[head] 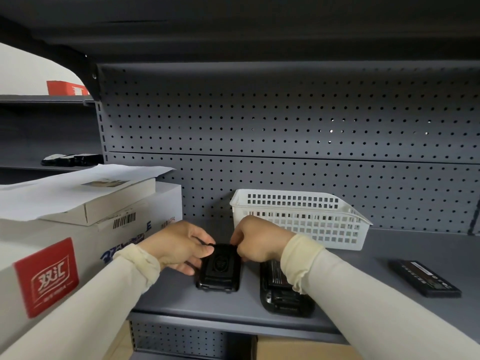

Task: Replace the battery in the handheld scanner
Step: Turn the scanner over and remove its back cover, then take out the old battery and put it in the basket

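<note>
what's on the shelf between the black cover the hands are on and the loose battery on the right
In the head view, the scanner lies between the black cover and the loose battery, partly hidden under the right sleeve.

Red label (46,278) on the white carton (85,245) reads "双汇". Above it, a barcode (124,220) and a blue "E". Other print too blurred.

Shelf (389,255) and holey back panel (285,113) are looking grey, basket (298,219) is showing white grid, cover (219,268) and battery (423,278) are sitting black, sleeves (350,294) are looking cream, box (78,242) is wearing a red sticker (46,278).
</note>
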Demonstrator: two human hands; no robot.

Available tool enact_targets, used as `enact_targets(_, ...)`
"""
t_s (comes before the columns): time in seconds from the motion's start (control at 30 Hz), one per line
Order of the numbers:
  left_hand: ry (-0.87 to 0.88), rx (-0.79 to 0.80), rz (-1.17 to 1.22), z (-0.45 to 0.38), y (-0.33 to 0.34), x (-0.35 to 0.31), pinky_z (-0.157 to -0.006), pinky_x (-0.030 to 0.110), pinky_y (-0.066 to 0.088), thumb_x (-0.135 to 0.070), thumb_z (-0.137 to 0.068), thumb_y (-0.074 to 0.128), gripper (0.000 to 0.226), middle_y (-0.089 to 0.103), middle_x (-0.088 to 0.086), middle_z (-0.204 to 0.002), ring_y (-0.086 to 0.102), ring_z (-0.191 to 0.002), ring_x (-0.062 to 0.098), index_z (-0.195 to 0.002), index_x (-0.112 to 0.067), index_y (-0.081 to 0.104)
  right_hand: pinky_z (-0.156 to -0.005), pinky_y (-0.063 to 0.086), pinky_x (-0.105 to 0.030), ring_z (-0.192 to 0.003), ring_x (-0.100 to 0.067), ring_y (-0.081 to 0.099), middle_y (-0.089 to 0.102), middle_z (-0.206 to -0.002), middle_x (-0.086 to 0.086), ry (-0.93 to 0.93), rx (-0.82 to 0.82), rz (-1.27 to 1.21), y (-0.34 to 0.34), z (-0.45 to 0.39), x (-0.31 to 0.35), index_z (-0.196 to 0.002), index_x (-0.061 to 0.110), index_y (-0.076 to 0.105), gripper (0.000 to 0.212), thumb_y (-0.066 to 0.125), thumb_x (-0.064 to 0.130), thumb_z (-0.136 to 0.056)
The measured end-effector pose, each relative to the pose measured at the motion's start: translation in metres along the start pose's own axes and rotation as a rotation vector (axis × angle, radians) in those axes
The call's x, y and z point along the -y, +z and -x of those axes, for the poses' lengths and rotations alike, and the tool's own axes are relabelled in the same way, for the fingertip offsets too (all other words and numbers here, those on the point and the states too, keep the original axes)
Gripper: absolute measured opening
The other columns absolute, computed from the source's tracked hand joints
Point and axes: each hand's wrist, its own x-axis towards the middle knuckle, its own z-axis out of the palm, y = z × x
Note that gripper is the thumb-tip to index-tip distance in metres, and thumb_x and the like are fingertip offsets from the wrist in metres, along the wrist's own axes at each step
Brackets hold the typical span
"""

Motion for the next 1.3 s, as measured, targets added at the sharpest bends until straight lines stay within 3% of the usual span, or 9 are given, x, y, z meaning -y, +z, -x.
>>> enact_targets(0.2,0.051,-0.015,-0.241,-0.003,0.004,-0.004,-0.043,0.016,0.046,-0.017,-0.089,0.058,0.024,0.061,-0.005,-0.092,0.049,-0.066,0.009,-0.112,-0.014,0.062,-0.072,0.045,-0.031,-0.082,-0.025,0.054,0.064,-0.117,-0.027,0.015,0.034,0.091,-0.001,-0.003,0.005,-0.112,-0.009,0.062,0.035,0.042,-0.003,-0.084)
enact_targets(0.33,0.062,-0.001,-0.326,-0.002,0.005,-0.004,-0.045,0.013,0.046,-0.018,-0.09,0.057,0.025,0.056,-0.009,-0.085,0.05,-0.066,0.008,-0.113,-0.013,0.062,-0.094,0.05,-0.043,-0.113,-0.038,0.058,0.061,-0.123,-0.026,-0.02,0.045,0.194,0.0,-0.001,0.005,-0.115,-0.01,0.061,0.036,0.041,-0.003,-0.086)
enact_targets(0.47,0.096,-0.008,-0.356,-0.002,0.007,-0.003,-0.045,0.013,0.045,-0.018,-0.089,0.059,0.025,0.059,-0.007,-0.087,0.051,-0.065,0.007,-0.112,-0.012,0.064,-0.099,0.048,-0.045,-0.116,-0.037,0.057,0.06,-0.126,-0.025,-0.046,0.067,0.258,0.003,0.002,0.003,-0.117,-0.009,0.06,0.036,0.04,-0.003,-0.087)
enact_targets(0.6,0.161,-0.035,-0.328,0.0,0.007,0.001,-0.046,0.016,0.046,-0.023,-0.088,0.06,0.022,0.062,-0.008,-0.092,0.053,-0.065,0.009,-0.108,-0.015,0.066,-0.102,0.045,-0.032,-0.121,-0.029,0.055,0.059,-0.132,-0.013,-0.129,0.001,0.195,-0.008,0.011,0.0,-0.122,-0.001,0.06,0.038,0.043,0.002,-0.089)
enact_targets(0.73,0.312,-0.164,-0.235,0.001,0.008,-0.003,-0.051,0.021,0.049,-0.024,-0.088,0.058,0.009,0.061,-0.015,-0.087,0.057,-0.067,0.013,-0.093,-0.024,0.066,-0.086,0.039,-0.017,-0.099,-0.011,0.056,0.064,-0.123,-0.003,-0.204,-0.105,0.122,-0.031,0.031,-0.014,-0.116,0.012,0.065,0.032,0.05,0.009,-0.088)
enact_targets(0.87,0.513,-0.165,-0.243,0.005,0.018,-0.022,-0.064,0.01,0.042,-0.026,-0.085,0.062,0.006,0.062,-0.017,-0.075,0.057,-0.064,-0.006,-0.085,-0.031,0.064,-0.079,0.038,-0.017,-0.089,-0.008,0.053,0.066,-0.106,0.002,-0.177,-0.19,0.123,-0.045,0.047,-0.04,-0.107,0.015,0.068,0.027,0.053,0.01,-0.086)
enact_targets(1.03,0.598,-0.042,-0.39,0.01,0.039,-0.042,-0.078,0.015,0.044,-0.032,-0.085,0.06,0.015,0.064,-0.018,-0.095,0.058,-0.079,-0.013,-0.099,-0.029,0.065,-0.073,0.041,-0.015,-0.088,-0.009,0.055,0.063,-0.1,0.005,-0.098,-0.181,0.139,-0.043,0.061,-0.068,-0.107,0.016,0.068,0.025,0.056,0.013,-0.085)
enact_targets(1.17,0.628,0.081,-0.553,0.005,0.053,-0.046,-0.095,0.023,0.046,-0.038,-0.087,0.056,0.029,0.059,-0.013,-0.118,0.055,-0.108,-0.001,-0.113,-0.027,0.061,-0.087,0.043,-0.021,-0.099,-0.011,0.057,0.061,-0.108,0.004,-0.063,-0.133,0.145,-0.039,0.069,-0.076,-0.114,0.019,0.065,0.029,0.054,0.018,-0.087)
enact_targets(1.3,0.633,0.142,-0.617,-0.001,0.057,-0.047,-0.084,0.017,0.042,-0.045,-0.084,0.057,0.033,0.055,-0.013,-0.122,0.052,-0.111,0.002,-0.115,-0.031,0.059,-0.092,0.042,-0.023,-0.106,-0.013,0.055,0.058,-0.11,0.004,-0.085,-0.099,0.122,-0.038,0.078,-0.076,-0.119,0.02,0.062,0.03,0.052,0.024,-0.091)
